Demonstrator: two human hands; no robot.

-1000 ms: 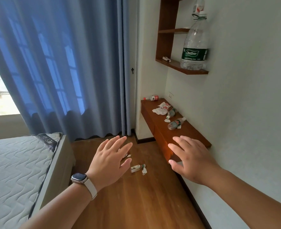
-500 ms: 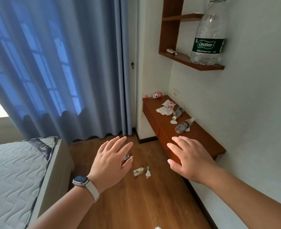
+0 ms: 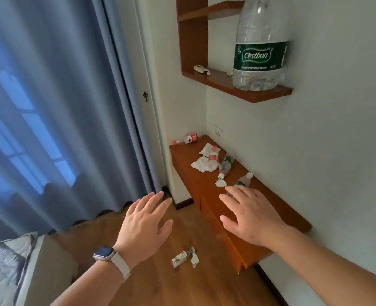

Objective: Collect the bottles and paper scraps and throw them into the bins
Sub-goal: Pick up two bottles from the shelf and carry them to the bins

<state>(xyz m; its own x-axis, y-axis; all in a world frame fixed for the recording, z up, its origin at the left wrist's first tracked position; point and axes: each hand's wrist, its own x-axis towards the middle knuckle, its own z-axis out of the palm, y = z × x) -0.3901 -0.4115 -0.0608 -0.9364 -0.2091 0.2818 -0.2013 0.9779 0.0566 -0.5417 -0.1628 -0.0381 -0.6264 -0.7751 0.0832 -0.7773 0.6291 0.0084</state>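
Several small plastic bottles lie on a low wooden wall cabinet: a red-labelled bottle at its far corner, another red-labelled bottle on crumpled white paper, and a green-labelled bottle. A paper scrap lies beside a fourth bottle, partly hidden by my right hand, which hovers open over the cabinet's front. My left hand, open with fingers spread, hangs above the floor. On the floor lies a small bottle with a paper scrap.
A large green-labelled water bottle stands on a wall shelf above the cabinet. Blue curtains cover the window at left. A mattress corner sits at lower left. Wooden floor stretches between bed and cabinet.
The view has moved closer to the cabinet. My right hand has advanced over the cabinet's front and now covers part of the nearest bottle. Both hands stay open.
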